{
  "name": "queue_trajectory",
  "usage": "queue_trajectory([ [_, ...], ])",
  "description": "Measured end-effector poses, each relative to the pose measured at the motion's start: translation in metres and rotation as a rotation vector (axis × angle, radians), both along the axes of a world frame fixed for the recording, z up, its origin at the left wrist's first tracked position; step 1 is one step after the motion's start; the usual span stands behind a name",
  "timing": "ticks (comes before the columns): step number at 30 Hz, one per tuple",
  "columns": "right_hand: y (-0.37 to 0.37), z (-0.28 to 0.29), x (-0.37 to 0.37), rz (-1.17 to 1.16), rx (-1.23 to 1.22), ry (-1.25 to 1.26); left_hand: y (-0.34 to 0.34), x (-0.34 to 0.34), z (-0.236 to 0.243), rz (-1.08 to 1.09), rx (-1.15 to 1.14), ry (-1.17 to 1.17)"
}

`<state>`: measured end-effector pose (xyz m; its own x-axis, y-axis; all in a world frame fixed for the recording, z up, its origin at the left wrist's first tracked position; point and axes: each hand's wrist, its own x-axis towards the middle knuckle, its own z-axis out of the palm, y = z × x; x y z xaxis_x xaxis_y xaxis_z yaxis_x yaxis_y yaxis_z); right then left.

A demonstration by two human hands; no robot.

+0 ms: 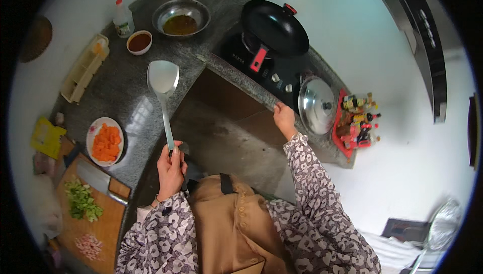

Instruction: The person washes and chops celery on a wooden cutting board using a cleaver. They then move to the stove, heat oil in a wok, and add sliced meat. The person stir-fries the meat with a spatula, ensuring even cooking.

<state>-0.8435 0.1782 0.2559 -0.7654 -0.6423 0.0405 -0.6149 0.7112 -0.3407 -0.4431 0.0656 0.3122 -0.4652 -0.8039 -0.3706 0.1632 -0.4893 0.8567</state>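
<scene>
My left hand is closed around the handle of a metal wok spatula, whose broad blade points up and away over the counter's edge. My right hand has its fingers curled in by the front edge of the stove counter, just short of the two knobs; nothing shows in it. On the black gas stove a black wok sits tilted, its red-tipped handle toward me. A domed metal lid lies at the stove's right end.
A metal bowl with yellowish liquid and a small bowl of brown sauce stand at the back left. Nearer are a plate of orange chunks, a cleaver and a cutting board with chopped greens. Bottles fill a red tray at right.
</scene>
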Motion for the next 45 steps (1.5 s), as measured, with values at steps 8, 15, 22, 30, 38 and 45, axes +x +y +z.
queue_trajectory([
  [8,-0.061,-0.037,-0.084,0.137,0.165,0.244,-0.024,-0.029,-0.037,-0.035,-0.043,-0.134],
  [15,-0.062,-0.064,-0.126,0.358,0.094,0.297,-0.012,-0.026,-0.088,-0.067,-0.169,-0.320],
  [22,-0.050,-0.072,-0.137,0.366,0.056,0.191,-0.013,-0.050,-0.111,-0.154,-0.017,-0.191],
  [30,-0.054,-0.094,-0.156,0.358,-0.187,0.141,-0.023,-0.111,-0.129,-0.259,0.041,0.024],
  [38,-0.059,-0.101,-0.157,0.422,-0.186,0.564,-0.026,-0.140,-0.130,-0.305,-0.089,0.013],
  [45,-0.073,-0.094,-0.142,0.072,-0.323,0.060,-0.017,-0.138,-0.135,-0.272,-0.078,0.005],
])
